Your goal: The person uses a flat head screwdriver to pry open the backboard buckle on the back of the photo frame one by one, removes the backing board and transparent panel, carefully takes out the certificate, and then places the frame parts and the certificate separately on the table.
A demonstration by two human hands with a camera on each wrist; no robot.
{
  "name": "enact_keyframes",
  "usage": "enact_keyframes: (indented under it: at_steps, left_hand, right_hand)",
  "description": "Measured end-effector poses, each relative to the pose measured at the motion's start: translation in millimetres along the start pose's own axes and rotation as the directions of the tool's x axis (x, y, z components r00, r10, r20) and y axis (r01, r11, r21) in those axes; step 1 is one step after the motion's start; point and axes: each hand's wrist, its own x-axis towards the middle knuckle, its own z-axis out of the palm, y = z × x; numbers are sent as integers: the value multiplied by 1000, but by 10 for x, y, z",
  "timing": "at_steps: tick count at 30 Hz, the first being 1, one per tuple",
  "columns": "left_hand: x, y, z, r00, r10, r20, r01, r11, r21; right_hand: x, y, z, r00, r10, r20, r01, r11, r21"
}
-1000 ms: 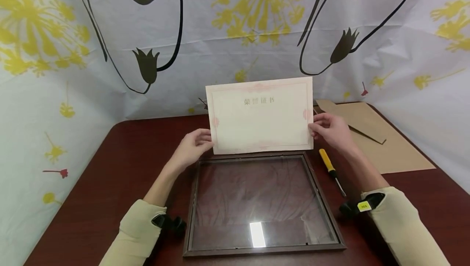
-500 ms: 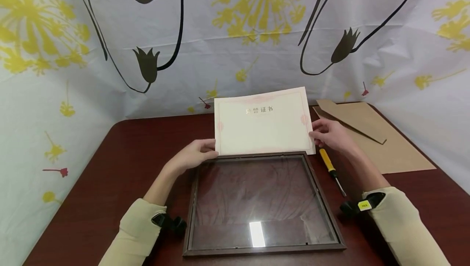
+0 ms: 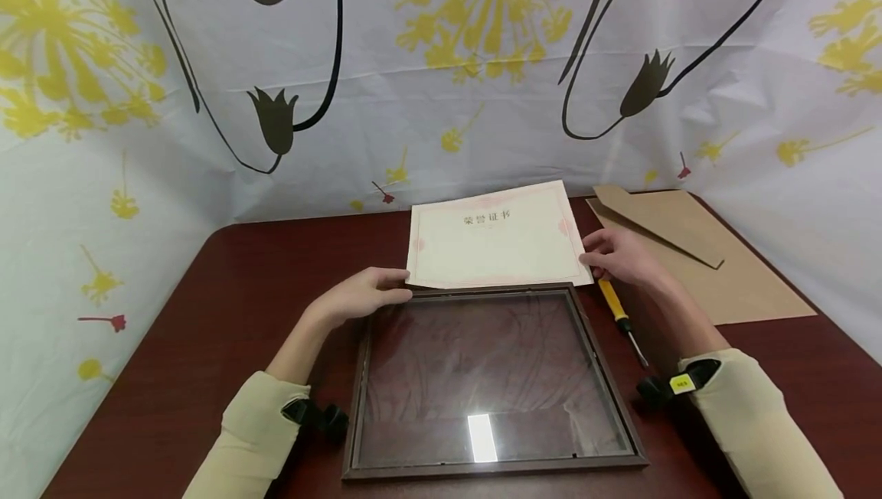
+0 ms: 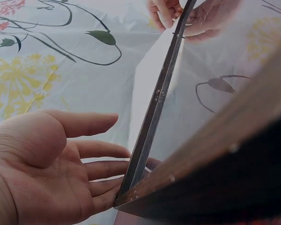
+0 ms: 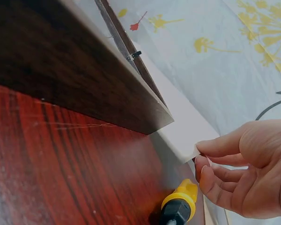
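A cream certificate [image 3: 492, 242] with a pink border and Chinese lettering leans back just behind the dark wooden picture frame [image 3: 637, 430], its lower edge along the frame's far side. At the certificate's lower left corner is my left hand [image 3: 358, 294], thumb and fingers extended; in the left wrist view the left hand [image 4: 61, 164] has its thumb apart from the fingers, whose tips pass behind the frame's corner. My right hand [image 3: 620, 256] pinches the certificate's lower right corner; the right wrist view shows that right hand [image 5: 253, 168] with thumb and forefinger on the corner.
A yellow-handled screwdriver [image 3: 613, 304] lies right of the frame, close to my right hand. Behind it, a brown backing board [image 3: 744, 277] with a stand strip [image 3: 661, 231] rests on the dark red table [image 3: 227, 331]. A patterned cloth [image 3: 441, 116] hangs around the back and sides.
The certificate has come down and tilted back, its upper edge lower against the cloth. Both hands have lowered with it. The left hand has shifted slightly right, while the frame has stayed put.
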Motion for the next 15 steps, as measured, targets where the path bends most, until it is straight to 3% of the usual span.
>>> enact_keyframes:
  at_steps: [9,15]
  left_hand:
    - [9,-17,13,999,20,24,-21,1000,14]
    - [-4,-31,-5,1000,19,-5,-19,999,28]
  right_hand:
    - [9,44,-4,1000,-13,2,13,1000,-9]
    - [-14,45,-24,1000,-12,11,12,1000,9]
